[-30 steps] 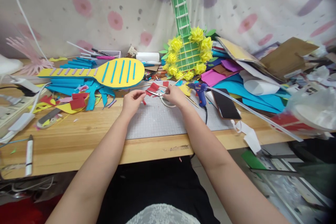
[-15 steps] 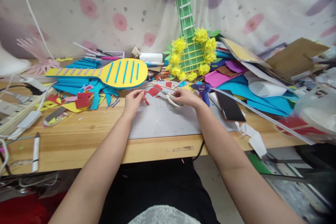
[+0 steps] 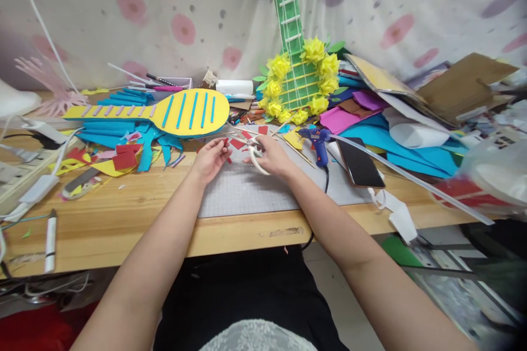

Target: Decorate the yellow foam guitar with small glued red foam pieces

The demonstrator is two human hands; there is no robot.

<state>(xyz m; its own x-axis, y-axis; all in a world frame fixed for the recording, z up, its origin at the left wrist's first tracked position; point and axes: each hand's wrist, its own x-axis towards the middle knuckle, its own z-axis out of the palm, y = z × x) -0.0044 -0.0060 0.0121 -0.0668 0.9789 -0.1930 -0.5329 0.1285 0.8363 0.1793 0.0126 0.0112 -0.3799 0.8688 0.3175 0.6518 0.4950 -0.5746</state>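
Left hand (image 3: 211,161) pinching red scrap (image 3: 225,143); right hand (image 3: 272,157) gripping scissors (image 3: 251,146) over grey mat (image 3: 247,197).

smooth wooden tabletop (image 3: 140,214), roughly chipped at mid front edge; a matt, faintly lined mat (image 3: 247,197) close to that edge; scissors (image 3: 250,143) with metal blades, smooth plastic-looking handles; matt paper scraps (image 3: 236,143); glossy-screened phone (image 3: 362,163); smooth plastic glue gun (image 3: 318,147)

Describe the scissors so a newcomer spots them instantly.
On the wooden table lies a gray cutting mat. Over its far part, the right hand holds the scissors. Pale looped handles and metal blades distinguish them from the red scraps and blue glue gun nearby.
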